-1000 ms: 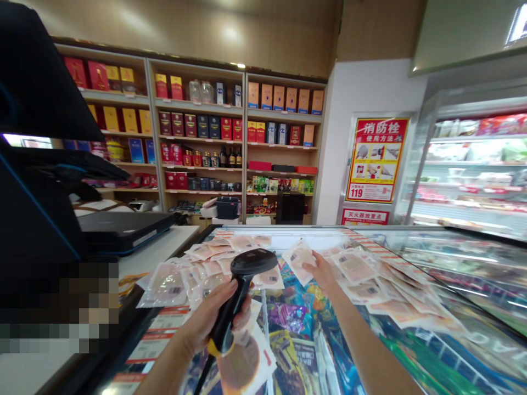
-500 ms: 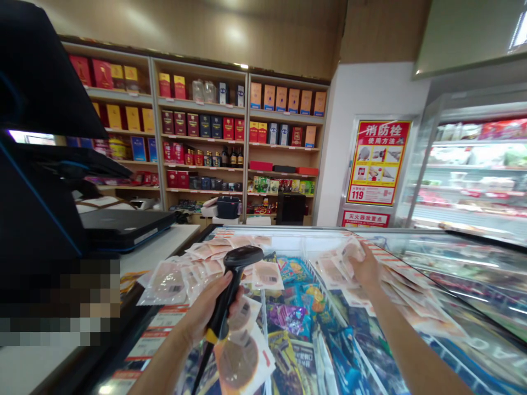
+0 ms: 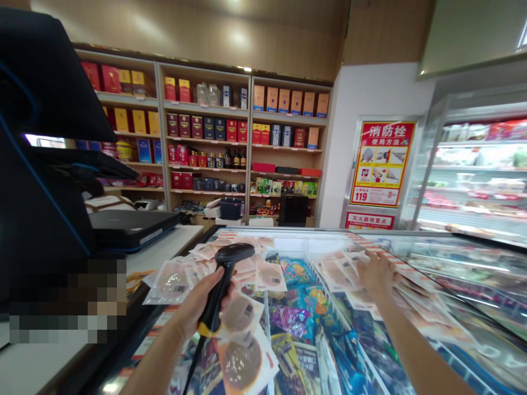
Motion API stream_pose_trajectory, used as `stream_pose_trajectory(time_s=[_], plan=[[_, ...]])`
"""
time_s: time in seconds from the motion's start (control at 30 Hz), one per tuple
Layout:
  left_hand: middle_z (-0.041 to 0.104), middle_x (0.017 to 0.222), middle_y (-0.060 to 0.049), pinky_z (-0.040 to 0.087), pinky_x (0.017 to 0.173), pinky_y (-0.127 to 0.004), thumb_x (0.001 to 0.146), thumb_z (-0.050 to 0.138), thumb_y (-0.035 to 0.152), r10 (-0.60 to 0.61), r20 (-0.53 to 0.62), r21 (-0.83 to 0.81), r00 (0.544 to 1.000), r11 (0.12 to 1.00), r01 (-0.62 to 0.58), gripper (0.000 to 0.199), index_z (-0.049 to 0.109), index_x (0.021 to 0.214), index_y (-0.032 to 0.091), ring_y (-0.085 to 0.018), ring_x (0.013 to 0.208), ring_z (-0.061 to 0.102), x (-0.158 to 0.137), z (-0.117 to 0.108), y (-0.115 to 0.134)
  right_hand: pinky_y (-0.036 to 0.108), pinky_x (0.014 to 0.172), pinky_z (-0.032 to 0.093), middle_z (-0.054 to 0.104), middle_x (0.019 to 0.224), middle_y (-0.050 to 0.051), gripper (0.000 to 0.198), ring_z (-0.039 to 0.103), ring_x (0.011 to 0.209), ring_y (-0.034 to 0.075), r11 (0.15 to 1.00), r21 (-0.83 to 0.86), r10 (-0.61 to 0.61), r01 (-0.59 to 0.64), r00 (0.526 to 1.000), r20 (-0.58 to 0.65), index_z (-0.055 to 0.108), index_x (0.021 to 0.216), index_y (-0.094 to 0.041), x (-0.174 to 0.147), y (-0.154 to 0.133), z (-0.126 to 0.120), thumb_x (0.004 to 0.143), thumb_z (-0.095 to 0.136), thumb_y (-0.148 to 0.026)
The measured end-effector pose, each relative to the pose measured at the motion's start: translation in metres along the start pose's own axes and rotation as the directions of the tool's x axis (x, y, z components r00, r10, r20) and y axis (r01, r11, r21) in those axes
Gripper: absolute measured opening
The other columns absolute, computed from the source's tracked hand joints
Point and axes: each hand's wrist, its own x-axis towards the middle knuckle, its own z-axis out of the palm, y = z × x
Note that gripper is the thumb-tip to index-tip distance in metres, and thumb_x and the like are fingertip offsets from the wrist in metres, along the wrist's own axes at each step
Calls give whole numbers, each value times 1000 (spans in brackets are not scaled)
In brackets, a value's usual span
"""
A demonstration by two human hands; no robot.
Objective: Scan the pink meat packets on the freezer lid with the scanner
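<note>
The left hand [image 3: 201, 300] wraps a handheld barcode scanner [image 3: 221, 282]; the right hand [image 3: 377, 274], fingers bent, meets the right packet pile [image 3: 335, 270], its hold unclear. Left packets [image 3: 173, 281] remain; sorting seems midway.

Freezer [image 3: 290, 244]: lower centre to right of frame; left packets [image 3: 173, 281] and right packets [image 3: 335, 269] on top. Scanner [image 3: 216, 296]: in left hand [image 3: 201, 293]. Shelving [image 3: 249, 131]: behind, upper centre; poster [image 3: 382, 163] to its right.

Wd. wall [image 3: 185, 33] w/ stocked shelves [image 3: 249, 120]; lit fridge [image 3: 477, 170] rt.
</note>
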Motion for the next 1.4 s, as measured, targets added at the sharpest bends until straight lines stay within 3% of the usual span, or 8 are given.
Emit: stream_pose_trajectory(time_s=[0.13, 0.33, 0.7, 0.8, 1.03, 1.2, 1.3, 1.4], plan=[[50, 58, 3, 31, 39, -16, 69, 51, 42, 38, -18, -49, 999, 998, -39, 35, 49, 92, 16, -5, 41, 42, -1, -3, 2, 41, 83, 30, 52, 108, 12, 42, 42, 102, 27, 947, 213, -287, 242, 933, 217, 53, 105, -15, -38, -61, -3, 70, 42, -37], [51, 59, 2, 30, 39, -16, 72, 48, 41, 33, 47, -68, 998, 997, -30, 33, 49, 93, 16, -5, 42, 42, -1, -6, 1, 40, 82, 30, 55, 104, 8, 49, 45, 99, 26, 775, 394, -630, 494, 652, 422, 52, 104, -22, -114, -128, 6, 64, 48, -50], [49, 60, 2, 30, 38, -17, 72, 46, 45, 32, 85, -35, 996, 999, -29, 37, 48, 94, 16, -5, 43, 41, -1, -3, -2, 41, 79, 27, 58, 93, 3, 25, 48, 90, 23, 582, 392, -810, 712, 467, 354, 58, 90, -27, -123, -135, 11, 75, 42, -38], [47, 54, 2, 29, 38, -16, 71, 45, 48, -7, 99, 14, 995, 1000, 6, 35, 51, 80, 14, -5, 41, 40, 1, -4, -4, 38, 79, 28, 60, 82, 3, 26, 49, 87, 21, 585, 353, -806, 730, 475, 353, 61, 75, -23, -114, -123, 14, 79, 36, -27], [50, 57, 1, 30, 39, -17, 69, 47, 48, 4, 42, 64, 999, 998, -7, 37, 51, 86, 15, -6, 41, 42, -3, 8, -5, 28, 65, 37, 63, 79, 5, 33, 56, 75, 18, 721, 419, -690, 552, 634, 351, 61, 84, -22, -93, -93, 16, 80, 30, -29], [51, 56, 1, 29, 38, -17, 68, 50, 46, -3, 49, 69, 999, 998, 0, 37, 51, 87, 14, -6, 40, 42, -5, 15, -6, 27, 56, 41, 62, 59, 3, 32, 58, 56, 17, 747, 649, -511, 146, 751, 419, 62, 70, -20, -85, -86, 25, 74, 36, -38], [51, 54, 1, 27, 37, -17, 68, 50, 45, -9, 71, 79, 997, 997, 3, 36, 52, 85, 14, -7, 40, 42, -5, 16, -7, 27, 48, 42, 56, 45, 1, 26, 56, 46, 17, 661, 727, -336, -187, 792, 509, 57, 54, -19, -86, -87, 37, 63, 49, -42], [51, 54, 1, 27, 38, -16, 69, 48, 44, -5, 91, 78, 996, 997, -2, 33, 53, 83, 14, -6, 40, 41, -6, 17, -7, 28, 46, 44, 56, 47, 0, 14, 55, 44, 17, 539, 774, -219, -332, 832, 509, 56, 61, -19, -88, -89, 48, 57, 55, -32]])
